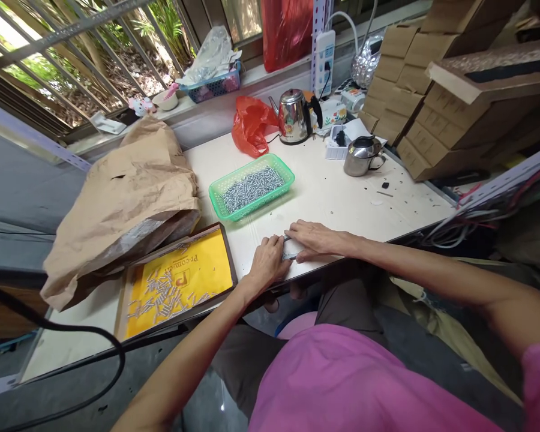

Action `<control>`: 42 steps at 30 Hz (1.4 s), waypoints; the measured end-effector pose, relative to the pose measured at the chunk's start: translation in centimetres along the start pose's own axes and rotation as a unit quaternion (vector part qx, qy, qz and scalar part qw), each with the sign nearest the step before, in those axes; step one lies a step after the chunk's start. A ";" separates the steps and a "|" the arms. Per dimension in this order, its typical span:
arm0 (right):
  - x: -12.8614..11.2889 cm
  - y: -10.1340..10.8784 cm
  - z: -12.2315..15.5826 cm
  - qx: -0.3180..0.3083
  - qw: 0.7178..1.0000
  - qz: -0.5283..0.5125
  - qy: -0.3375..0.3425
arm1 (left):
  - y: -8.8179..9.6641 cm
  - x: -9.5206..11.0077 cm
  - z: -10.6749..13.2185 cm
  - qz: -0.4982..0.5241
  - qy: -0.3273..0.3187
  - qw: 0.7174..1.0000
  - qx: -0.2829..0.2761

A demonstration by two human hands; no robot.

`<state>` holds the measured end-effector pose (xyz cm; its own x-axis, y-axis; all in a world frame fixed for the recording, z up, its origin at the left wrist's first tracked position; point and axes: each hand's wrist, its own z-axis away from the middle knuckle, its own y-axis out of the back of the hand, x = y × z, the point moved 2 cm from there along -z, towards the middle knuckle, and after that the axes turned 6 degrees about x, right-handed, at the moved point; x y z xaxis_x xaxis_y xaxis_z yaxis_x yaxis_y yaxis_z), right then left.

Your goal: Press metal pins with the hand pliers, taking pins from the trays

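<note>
At the front edge of the table, my left hand [267,259] and my right hand [312,239] sit close together. Their curled fingers hold a small flat grey piece [290,248] from both sides; its exact kind is mostly hidden by them. Beyond my hands stands a green plastic basket [274,201] with many small silvery metal pins [254,187] in it. On my left a shallow tray [228,255] has a yellow sheet [207,252] as lining, with more small metal pins [164,297] scattered over it.
A large brown paper sack [130,186] leans behind the tray. Farther back are a red plastic bag [249,127], a steel kettle [293,117] and a small steel pot [360,159]. Stacked cardboard boxes [450,126] stand at the right. A black cable [85,329] loops at the left.
</note>
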<state>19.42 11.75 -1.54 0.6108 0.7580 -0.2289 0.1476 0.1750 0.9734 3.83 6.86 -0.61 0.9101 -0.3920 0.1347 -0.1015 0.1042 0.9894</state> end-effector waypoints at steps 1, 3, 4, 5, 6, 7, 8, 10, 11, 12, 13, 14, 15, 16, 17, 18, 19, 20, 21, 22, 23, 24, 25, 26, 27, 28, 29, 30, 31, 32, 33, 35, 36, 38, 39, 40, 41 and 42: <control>0.2 0.0 0.1 -0.006 1.000 0.008 -0.010 | 0.1 0.0 -0.2 -0.011 -0.003 1.000 -0.006; 0.5 0.1 0.2 -0.016 0.999 0.025 -0.029 | 0.3 0.1 -0.4 -0.026 -0.005 1.000 -0.008; 0.5 0.2 0.2 -0.021 0.999 0.030 -0.035 | 0.4 0.1 -0.5 -0.029 -0.006 1.000 -0.008; 0.4 0.4 0.2 -0.026 0.999 0.030 -0.037 | 0.4 0.1 -0.6 -0.030 -0.007 0.999 -0.009; 0.3 0.7 0.3 -0.030 0.998 0.029 -0.039 | 0.4 0.0 -0.7 -0.029 -0.009 0.999 -0.010; 0.1 0.9 0.3 -0.033 0.998 0.027 -0.042 | 0.4 -0.1 -0.9 -0.026 -0.012 1.000 -0.010; -0.1 1.2 0.3 -0.036 0.998 0.026 -0.043 | 0.4 -0.1 -1.0 -0.022 -0.015 1.000 -0.008; -0.5 1.7 0.3 -0.038 0.998 0.027 -0.042 | 0.3 -0.4 -1.3 -0.012 -0.021 1.000 0.000; -0.7 1.9 0.4 -0.037 0.998 0.028 -0.039 | 0.3 -0.5 -1.3 -0.005 -0.024 1.000 0.004; -0.8 2.0 0.4 -0.035 0.998 0.027 -0.033 | 0.2 -0.6 -1.4 0.002 -0.026 1.000 0.005; -1.0 2.0 0.5 -0.031 0.999 0.026 -0.029 | 0.2 -0.7 -1.4 0.010 -0.028 1.000 0.005; -1.0 1.9 0.6 -0.026 0.999 0.024 -0.025 | 0.1 -0.7 -1.4 0.018 -0.030 0.999 0.004; -1.1 1.7 0.8 -0.023 0.999 0.021 -0.022 | 0.1 -0.7 -1.3 0.024 -0.031 0.999 0.003; -1.1 1.4 0.9 -0.020 0.999 0.017 -0.020 | 0.0 -0.7 -1.3 0.029 -0.031 0.999 0.002; -1.0 1.0 1.0 -0.019 1.000 0.013 -0.020 | 0.0 -0.6 -1.2 0.032 -0.031 0.999 0.003; -1.0 0.6 1.1 -0.020 1.000 0.007 -0.021 | -0.1 -0.6 -1.2 0.034 -0.031 0.999 0.003; -1.0 0.2 1.2 -0.021 1.000 0.001 -0.020 | -0.1 -0.5 -1.2 0.036 -0.032 0.999 0.002; -1.0 -0.2 1.3 -0.022 1.000 -0.004 -0.019 | -0.2 -0.5 -1.2 0.039 -0.032 0.999 -0.001; -1.1 -0.6 1.4 -0.021 1.000 -0.007 -0.016 | -0.2 -0.5 -1.2 0.043 -0.033 0.999 -0.005; -1.1 -0.7 1.4 -0.016 1.000 -0.010 -0.013 | -0.2 -0.5 -1.2 0.046 -0.033 0.998 -0.010; -1.2 -0.8 1.5 -0.010 1.000 -0.009 -0.012 | -0.2 -0.5 -1.2 0.048 -0.032 0.998 -0.014; -1.1 -0.7 1.6 0.000 1.000 -0.004 -0.015 | -0.1 -0.5 -1.2 0.047 -0.030 0.998 -0.014; -1.1 -0.5 1.6 0.009 1.000 0.002 -0.021 | 0.0 -0.5 -1.1 0.044 -0.027 0.999 -0.010; -0.9 -0.1 1.6 0.017 0.999 0.007 -0.026 | 0.1 -0.5 -1.0 0.038 -0.024 0.999 -0.004; -0.7 0.3 1.6 0.021 0.999 0.011 -0.029 | 0.1 -0.5 -0.8 0.031 -0.019 0.999 0.004; -0.5 0.7 1.5 0.019 0.999 0.012 -0.028 | 0.1 -0.3 -0.5 0.027 -0.011 0.999 0.015; -0.2 1.1 1.4 0.013 1.000 0.010 -0.024 | 0.0 0.0 0.0 0.024 -0.001 0.999 0.029; 0.1 1.4 1.2 0.004 1.000 0.006 -0.018 | -0.2 0.3 0.5 0.025 0.009 0.999 0.045; 0.4 1.6 1.0 -0.002 1.000 -0.001 -0.014 | -0.5 0.8 1.0 0.028 0.014 0.998 0.062; 0.7 1.7 0.8 -0.003 1.000 -0.006 -0.015 | -1.0 1.5 1.6 0.033 0.013 0.996 0.081; 1.0 1.7 0.5 0.002 1.000 -0.008 -0.021 | -1.5 2.2 2.2 0.041 0.006 0.994 0.098; 1.5 1.4 -0.2 0.016 0.999 -0.003 -0.035 | -2.7 3.6 3.2 0.064 -0.018 0.991 0.119; 1.7 1.2 -0.6 0.019 0.999 0.006 -0.041 | -3.3 4.2 3.6 0.079 -0.025 0.989 0.124; 2.1 0.8 -1.6 0.019 0.998 0.026 -0.045 | -4.1 4.9 4.0 0.105 -0.027 0.985 0.133; 2.2 0.7 -2.1 0.019 0.998 0.033 -0.044 | -4.3 5.1 4.1 0.114 -0.024 0.984 0.138; 2.3 0.8 -2.6 0.021 0.998 0.038 -0.047 | -4.4 5.2 4.2 0.121 -0.022 0.982 0.143; 2.3 0.9 -3.2 0.026 0.997 0.046 -0.053 | -4.4 5.1 4.2 0.124 -0.022 0.981 0.147; 2.1 1.0 -3.6 0.033 0.996 0.054 -0.057 | -4.4 5.1 4.2 0.125 -0.025 0.980 0.150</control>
<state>18.03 15.82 -0.98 0.7097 0.6931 -0.1259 0.1256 0.0514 0.9908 7.20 0.60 -4.03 0.8216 -0.4328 0.3709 -0.4396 -0.0668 0.8957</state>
